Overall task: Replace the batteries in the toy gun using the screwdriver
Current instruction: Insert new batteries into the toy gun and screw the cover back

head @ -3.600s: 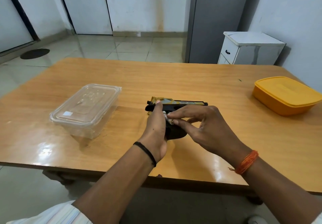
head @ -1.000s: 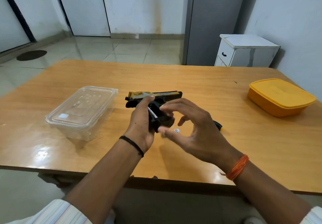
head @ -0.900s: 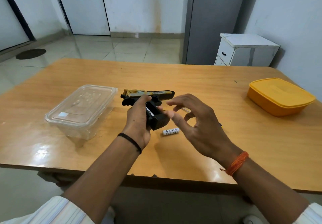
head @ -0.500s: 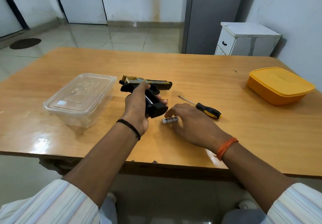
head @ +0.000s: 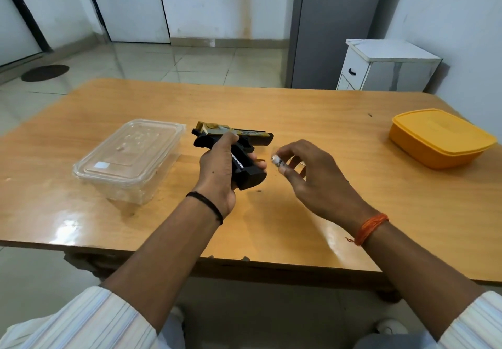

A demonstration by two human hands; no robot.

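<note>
Head view: wood table (head: 353,207) carried a clear tub (head: 127,158) at left and a yellow box (head: 440,138) at right. Left hand (head: 217,166) wrapped the black-gold gun (head: 239,134) by its grip, lifted above the table centre. Right hand (head: 312,174) beside it pinched a small white battery (head: 277,160) at its fingertips.

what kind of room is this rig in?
Probably a plain office or spare room, not a workshop: bare white walls, tiled floor, a wooden table, a small white cabinet beside a grey metal cupboard. No workbench or tool racks in view.
</note>
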